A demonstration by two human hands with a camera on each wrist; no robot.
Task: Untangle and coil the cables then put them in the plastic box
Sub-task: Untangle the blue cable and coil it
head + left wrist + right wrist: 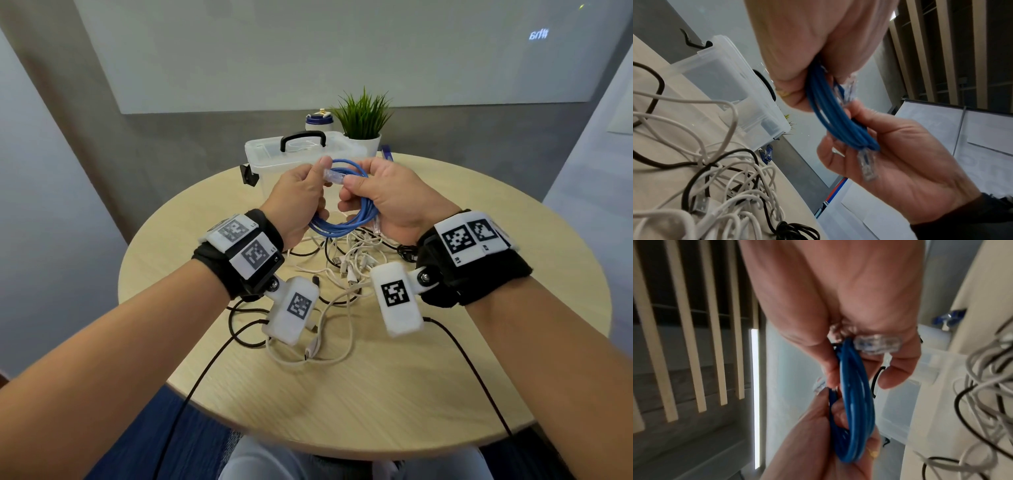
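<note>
A blue network cable (342,228), wound into a loose coil, hangs in the air over the round table (342,394). My left hand (317,186) grips the coil's left side, and its fingers curl round the strands of the blue cable (838,121). Opposite it, my right hand (352,192) holds the right side and pinches the clear plug (334,176) at the top; the clear plug (875,343) lies under its thumb. A second clear plug (867,167) dangles against the right palm. The clear plastic box (274,156), lid and black handle on top, stands just behind the hands.
A tangle of white and black cables (342,270) lies on the table under my hands. At the far edge stand a potted plant (363,116) and a blue-capped bottle (318,120). Black leads from the wrist cameras trail off the near edge.
</note>
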